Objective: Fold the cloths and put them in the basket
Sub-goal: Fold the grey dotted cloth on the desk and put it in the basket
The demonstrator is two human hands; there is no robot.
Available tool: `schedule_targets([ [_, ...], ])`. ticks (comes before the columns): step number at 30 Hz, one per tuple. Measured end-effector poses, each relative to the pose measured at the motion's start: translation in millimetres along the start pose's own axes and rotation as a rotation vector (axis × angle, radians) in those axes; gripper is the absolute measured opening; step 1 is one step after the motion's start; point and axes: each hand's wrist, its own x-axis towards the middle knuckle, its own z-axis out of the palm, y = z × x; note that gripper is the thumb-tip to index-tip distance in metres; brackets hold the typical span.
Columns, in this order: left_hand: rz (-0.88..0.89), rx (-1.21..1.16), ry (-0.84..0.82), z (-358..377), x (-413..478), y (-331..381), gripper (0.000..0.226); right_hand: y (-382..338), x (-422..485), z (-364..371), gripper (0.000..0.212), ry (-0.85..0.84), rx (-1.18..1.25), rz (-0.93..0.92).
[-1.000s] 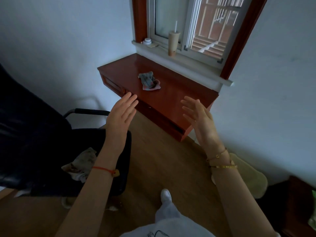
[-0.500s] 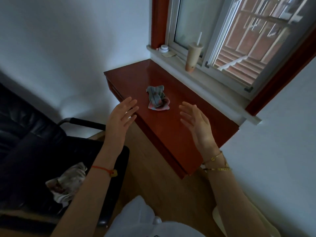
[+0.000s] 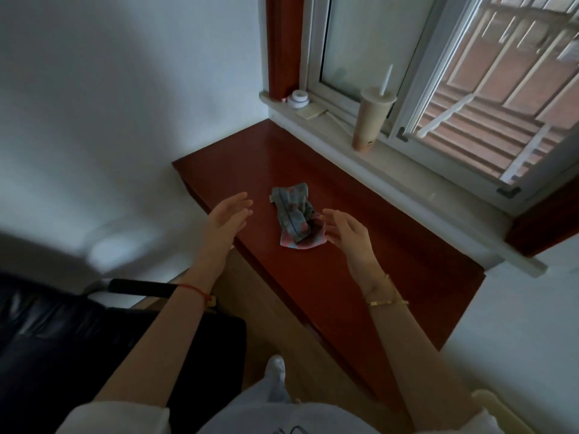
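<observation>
flanking the cloth (image 3: 296,221), cup (image 3: 369,122) on sill (image 3: 416,180).

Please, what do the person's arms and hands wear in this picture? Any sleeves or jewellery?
Both forearms are bare, with no gloves. The left hand has a thin red string bracelet with a small yellowish charm at its wrist. The right hand has two gold-coloured bracelets at its wrist, one thin chain and one plain bangle. Light sleeves end near the elbows.

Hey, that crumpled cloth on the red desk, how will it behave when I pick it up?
Probably floppy: the cloth lies bunched in soft folds, so it should droop when lifted. Likely light, since it looks thin. It may slide on the glossy desk.
</observation>
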Motion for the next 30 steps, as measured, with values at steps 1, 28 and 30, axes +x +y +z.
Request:
schedule_targets([
  [1,-0.005,0.05,-0.015,-2.8,18.9,-5.7,0.034,4.6,14.0,4.8,0.022,0.013,-0.031,0.013],
  [28,0.425,1.28,-0.522,46.9,263.2,-156.5,0.04,143.3,161.7,66.3,0.014,0.095,-1.123,-0.19],
  [30,0.453,1.308,-0.534,48.6,265.4,-155.3,0.039,140.8,163.9,60.0,0.009,0.07,-1.066,-0.143],
])
